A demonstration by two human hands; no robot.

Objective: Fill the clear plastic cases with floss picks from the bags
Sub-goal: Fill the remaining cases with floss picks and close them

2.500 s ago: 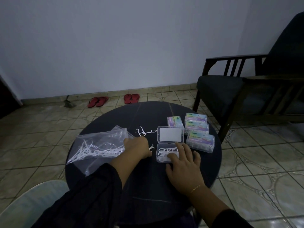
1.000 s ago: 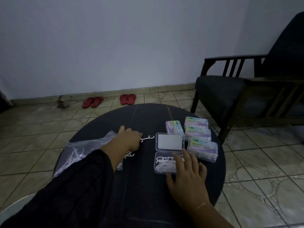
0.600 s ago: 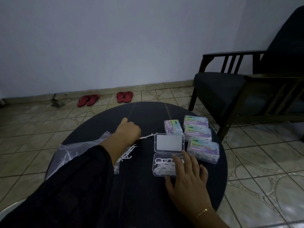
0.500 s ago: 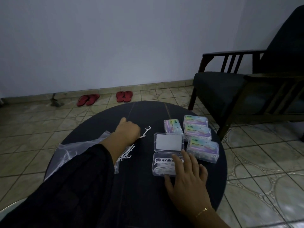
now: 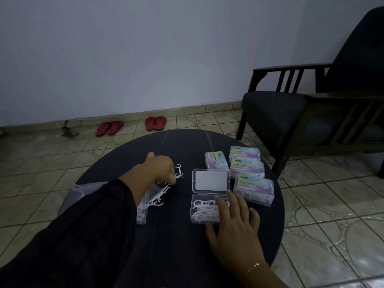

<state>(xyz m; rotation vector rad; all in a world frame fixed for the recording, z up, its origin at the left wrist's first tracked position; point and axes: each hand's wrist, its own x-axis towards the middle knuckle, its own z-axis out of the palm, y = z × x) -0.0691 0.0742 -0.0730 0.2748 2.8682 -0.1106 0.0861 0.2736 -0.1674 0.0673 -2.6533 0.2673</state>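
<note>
Left hand [image 5: 159, 169] curled, pinching floss picks [image 5: 178, 173] left of the open case [image 5: 207, 201]. Right hand [image 5: 232, 221] flat, fingers relaxed, pressing the case's near-right corner.

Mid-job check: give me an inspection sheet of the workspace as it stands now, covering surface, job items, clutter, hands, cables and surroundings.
Surface: round dark table, dim light.
Job's things: open clear case partly filled with floss picks, lid flipped back; four closed labelled cases; plastic bag mostly behind the left sleeve; loose floss picks at its mouth.
Clutter: nothing seen.
Hands: left hand curled over loose picks; right hand flat, fingers on the open case.
Cables: nothing seen.
Surroundings: tiled floor, two pairs of red sandals by the wall, dark armchair at right.
</note>
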